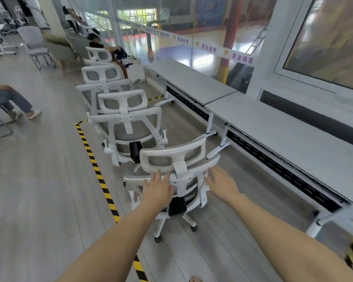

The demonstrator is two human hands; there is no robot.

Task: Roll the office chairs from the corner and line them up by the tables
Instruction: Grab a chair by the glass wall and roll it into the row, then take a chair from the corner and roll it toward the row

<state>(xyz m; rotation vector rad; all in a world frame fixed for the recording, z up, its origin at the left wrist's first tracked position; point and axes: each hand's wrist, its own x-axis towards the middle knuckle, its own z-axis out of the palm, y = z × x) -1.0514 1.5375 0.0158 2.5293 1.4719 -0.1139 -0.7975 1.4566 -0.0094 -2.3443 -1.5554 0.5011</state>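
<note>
Grey wood-look flooring [39, 190] runs the length of a long room, with a strip of yellow-and-black hazard tape [98, 171] stuck to it beside a row of chairs. On the right, pale grey rectangular tables on white legs [273, 127] stand end to end against a glass wall. Across that glass runs a white banner strip [212, 48] printed with repeated purple Chinese characters, 紫金体育, each group next to a small yellow emblem too small to make out.

Nearest the camera is a white-framed office chair with grey mesh back and headrest [171, 159], on a white wheeled base, its back toward the viewer and slightly turned, standing near the closest table. A dark tag or strap hangs from the rear of its back. The left hand [158, 190] lies flat against the upper back frame, fingers spread and open, not curled round anything. The right hand [222, 184] is at the right edge of the same back frame, fingers extended and apart; whether it actually touches the frame I cannot tell.

Beyond it, three more matching white-and-grey mesh chairs [126, 119] stand in a line along the tables, inside the tape line. Farther off, a person sits [102, 45] by the glass, and another person's legs in blue jeans [10, 100] show at the left edge. A plain grey chair on a metal sled frame [35, 45] stands apart in the background.
</note>
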